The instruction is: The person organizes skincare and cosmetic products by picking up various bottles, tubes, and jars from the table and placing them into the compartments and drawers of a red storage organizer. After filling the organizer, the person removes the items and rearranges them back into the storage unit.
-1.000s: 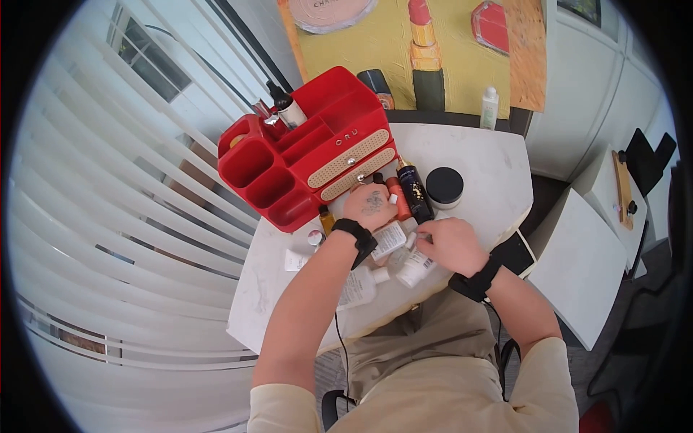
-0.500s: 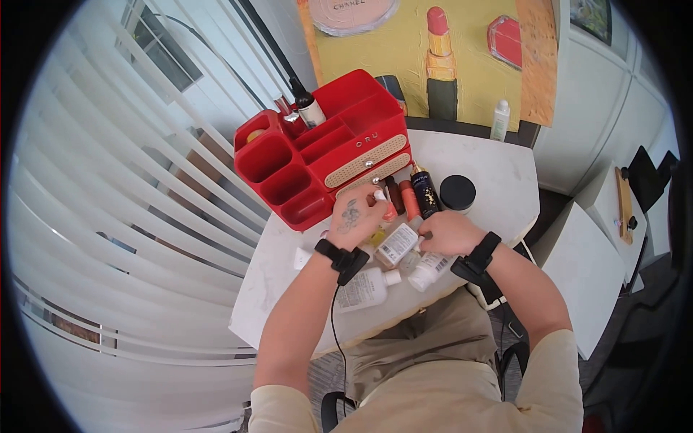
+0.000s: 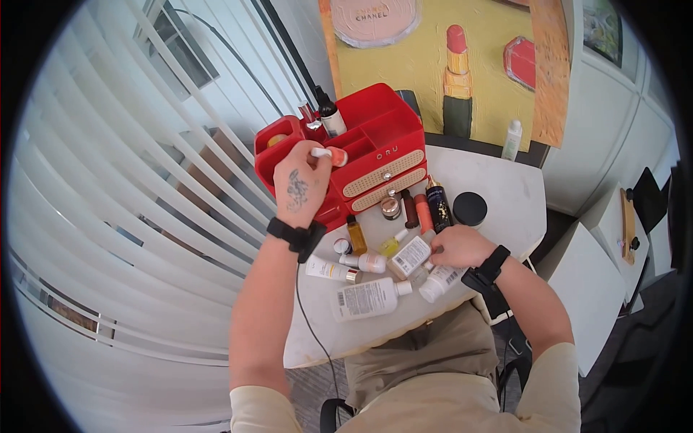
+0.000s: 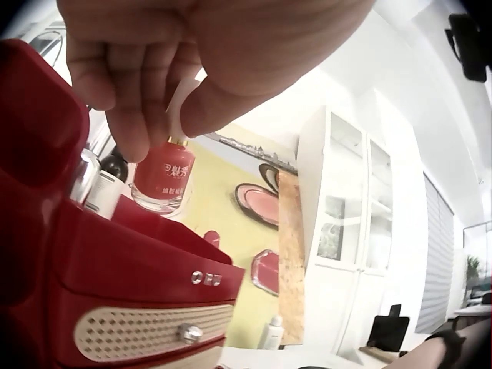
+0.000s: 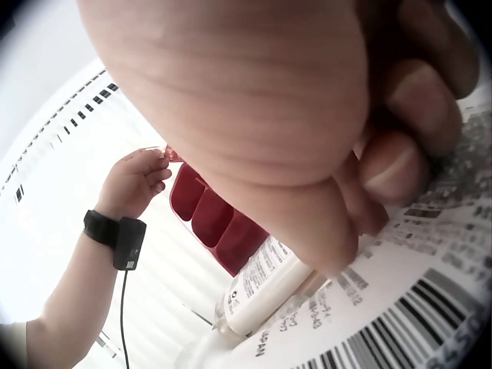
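Observation:
My left hand (image 3: pixel 297 180) pinches a nail polish bottle (image 4: pixel 164 177) by its white cap. The bottle, coral red with pale lettering, is upright over the red organizer (image 4: pixel 154 261) in the left wrist view. In the head view it overlaps the organizer's upper compartments. My right hand (image 3: pixel 465 247) rests among the bottles at the table's front, its fingers loosely curled. Below its fingertips lies a white bottle (image 5: pixel 361 323) with a barcode label. Beside that hand is a clear bottle (image 3: pixel 410 254) with a white label.
Several cosmetics lie on the white table (image 3: pixel 505 173): a large white bottle (image 3: pixel 364 299), a tube (image 3: pixel 328 269), an amber bottle (image 3: pixel 356 237), a dark gold-flecked bottle (image 3: pixel 438 204) and a black-lidded jar (image 3: pixel 469 209). A dark spray bottle (image 3: pixel 330 119) stands in the organizer. Blinds hang at left.
My left hand has lifted the nail polish from among the cosmetics before the drawers and carried it up and left over the organizer. The right hand stays by the bottles. The head view has shifted.

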`<state>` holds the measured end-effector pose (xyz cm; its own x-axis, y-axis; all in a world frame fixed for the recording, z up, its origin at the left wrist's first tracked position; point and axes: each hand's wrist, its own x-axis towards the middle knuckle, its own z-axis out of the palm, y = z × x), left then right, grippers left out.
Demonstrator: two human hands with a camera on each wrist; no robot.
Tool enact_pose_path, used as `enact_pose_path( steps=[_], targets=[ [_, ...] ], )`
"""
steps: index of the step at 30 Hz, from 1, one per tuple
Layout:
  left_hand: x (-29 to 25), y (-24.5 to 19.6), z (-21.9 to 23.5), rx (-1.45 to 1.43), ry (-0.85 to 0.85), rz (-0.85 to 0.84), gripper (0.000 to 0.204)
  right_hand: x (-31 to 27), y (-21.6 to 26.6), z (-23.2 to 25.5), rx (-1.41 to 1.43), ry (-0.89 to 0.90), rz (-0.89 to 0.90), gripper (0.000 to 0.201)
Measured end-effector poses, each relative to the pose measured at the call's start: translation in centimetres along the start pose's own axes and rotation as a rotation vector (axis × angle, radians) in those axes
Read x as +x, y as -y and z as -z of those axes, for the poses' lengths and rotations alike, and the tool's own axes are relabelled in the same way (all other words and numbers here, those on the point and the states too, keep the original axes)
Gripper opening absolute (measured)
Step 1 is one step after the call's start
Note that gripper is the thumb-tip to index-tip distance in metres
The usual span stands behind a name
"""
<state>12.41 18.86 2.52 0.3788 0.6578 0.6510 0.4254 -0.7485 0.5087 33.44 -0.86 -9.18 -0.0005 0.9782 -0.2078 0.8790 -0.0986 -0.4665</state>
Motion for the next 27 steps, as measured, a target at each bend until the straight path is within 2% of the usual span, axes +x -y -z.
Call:
enact_pose_path(
  steps=[4, 9, 13, 15, 16, 18, 19, 21, 25, 27],
  targets=[
    [2.7, 1.9, -0.2, 0.222, -0.03, -0.061, 0.014, -0.3, 0.1, 0.3, 0.008, -0.009, 0.005, 0.028],
    [4.7, 3.5, -1.9, 0.417, 0.042, -0.001, 0.023, -0.4, -0.3, -0.2, 0.041, -0.054, -0.013, 0.028],
    [5.3, 4.3, -3.1, 0.529, 0.113, -0.002, 0.024, -0.6, -0.2, -0.4, 0.064, -0.063, -0.006, 0.028],
    [5.2, 3.9, -3.0, 0.54, 0.133, 0.008, 0.024, -1.0, 0.3, -0.1, 0.049, -0.155, -0.007, 0.024],
    [5.2, 3.7, -3.0, 0.545, 0.157, 0.003, 0.025, -1.1, 0.8, 0.2, 0.044, -0.145, 0.002, 0.024],
    [5.4, 3.9, -3.4, 0.587, 0.206, 0.054, 0.026, -1.3, 2.3, 0.7, 0.133, -0.37, -0.015, 0.018],
    [5.5, 3.9, -3.7, 0.594, 0.221, 0.074, 0.026, -1.0, 2.7, 0.7, 0.129, -0.363, -0.01, 0.018],
    [5.4, 3.6, -4.2, 0.6, 0.239, 0.132, 0.024, 0.0, 3.3, 1.0, 0.124, -0.515, 0.121, 0.014],
    [5.0, 3.9, -4.4, 0.544, 0.209, 0.145, 0.024, 2.7, 3.6, 0.8, 0.052, -0.457, 0.147, 0.015],
    [4.3, 4.7, -4.4, 0.418, 0.136, 0.064, 0.022, 4.2, 3.3, 0.2, 0.013, -0.425, 0.165, 0.016]
  ],
)
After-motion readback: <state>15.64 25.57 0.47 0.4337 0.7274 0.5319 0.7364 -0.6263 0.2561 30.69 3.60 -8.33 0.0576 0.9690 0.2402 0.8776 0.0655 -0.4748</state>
